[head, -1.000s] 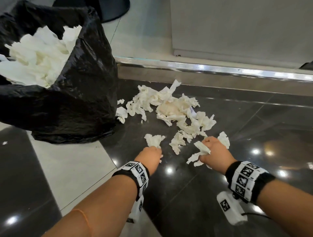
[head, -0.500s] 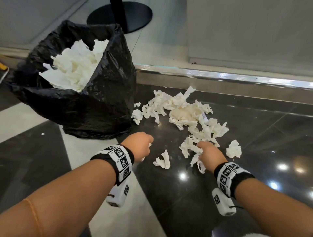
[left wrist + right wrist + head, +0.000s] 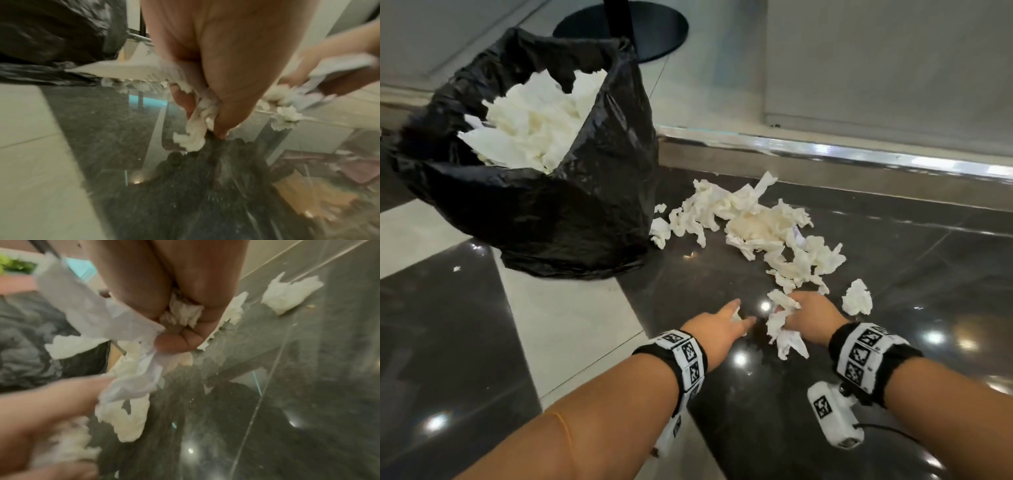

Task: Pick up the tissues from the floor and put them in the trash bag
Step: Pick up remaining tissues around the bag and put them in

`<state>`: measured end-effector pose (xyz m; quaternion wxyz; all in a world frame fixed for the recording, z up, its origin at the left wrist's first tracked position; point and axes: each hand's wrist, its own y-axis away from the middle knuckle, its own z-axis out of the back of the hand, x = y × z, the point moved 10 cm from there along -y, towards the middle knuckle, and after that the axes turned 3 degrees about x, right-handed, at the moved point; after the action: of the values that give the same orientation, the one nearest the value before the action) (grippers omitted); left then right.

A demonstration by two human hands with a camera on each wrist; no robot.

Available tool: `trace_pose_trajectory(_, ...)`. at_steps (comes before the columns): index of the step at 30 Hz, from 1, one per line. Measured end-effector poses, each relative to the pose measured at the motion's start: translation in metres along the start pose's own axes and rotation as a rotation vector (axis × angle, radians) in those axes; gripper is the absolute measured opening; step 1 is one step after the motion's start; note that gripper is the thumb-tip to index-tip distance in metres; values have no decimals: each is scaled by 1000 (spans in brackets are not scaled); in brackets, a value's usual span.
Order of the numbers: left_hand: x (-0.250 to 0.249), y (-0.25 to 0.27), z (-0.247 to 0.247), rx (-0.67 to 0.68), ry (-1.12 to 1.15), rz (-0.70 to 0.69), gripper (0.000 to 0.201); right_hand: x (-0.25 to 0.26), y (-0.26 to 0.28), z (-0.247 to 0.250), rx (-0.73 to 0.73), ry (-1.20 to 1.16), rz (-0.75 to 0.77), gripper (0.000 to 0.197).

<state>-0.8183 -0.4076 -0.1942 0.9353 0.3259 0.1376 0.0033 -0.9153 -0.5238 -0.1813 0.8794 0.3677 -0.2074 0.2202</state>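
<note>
A black trash bag [image 3: 551,212] stands open at the left, with white tissues [image 3: 537,130] heaped inside. A pile of crumpled tissues [image 3: 760,226] lies on the dark glossy floor beside it. My left hand [image 3: 741,313] is low at the floor. The left wrist view shows this hand [image 3: 205,123] pinching a small tissue piece [image 3: 191,138] between thumb and fingers. My right hand [image 3: 794,308] grips a bunch of tissues [image 3: 784,332] at the pile's near end. That grip [image 3: 176,331] shows in the right wrist view, with sheets hanging from the fist. The two hands are close together.
One crumpled tissue [image 3: 856,298] lies alone just right of my right hand. A metal threshold strip [image 3: 859,154] and a wall run behind the pile. A round black stand base [image 3: 626,27] sits behind the bag. A pale tile stripe [image 3: 558,308] crosses the floor in front of the bag.
My left hand has moved right to the loose tissue that lay between the hands and now pinches it. My right hand keeps its bunch and has barely moved.
</note>
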Motion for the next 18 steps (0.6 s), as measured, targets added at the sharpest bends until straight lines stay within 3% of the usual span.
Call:
trace_pose_trajectory(4, -5, -12, -6, 67, -106, -11, 38, -28, 22, 16, -8, -110, -71, 12)
trace_pose_trajectory(8, -7, 0, 20, 106, -231, -63, 29, -49, 33, 27, -85, -343, -153, 19)
trace_pose_trajectory(11, 0, 25, 96, -74, -175, -120, 20, -38, 34, 36, -129, -486, -175, 17)
trace_pose_trajectory(14, 21, 68, 197, -326, -86, -132, 10, 0, 29, 52, -161, -481, -160, 14)
trace_pose_trajectory(18, 84, 153, 321, -709, -31, -2, 8, 64, 23, 67, -141, -362, -94, 15)
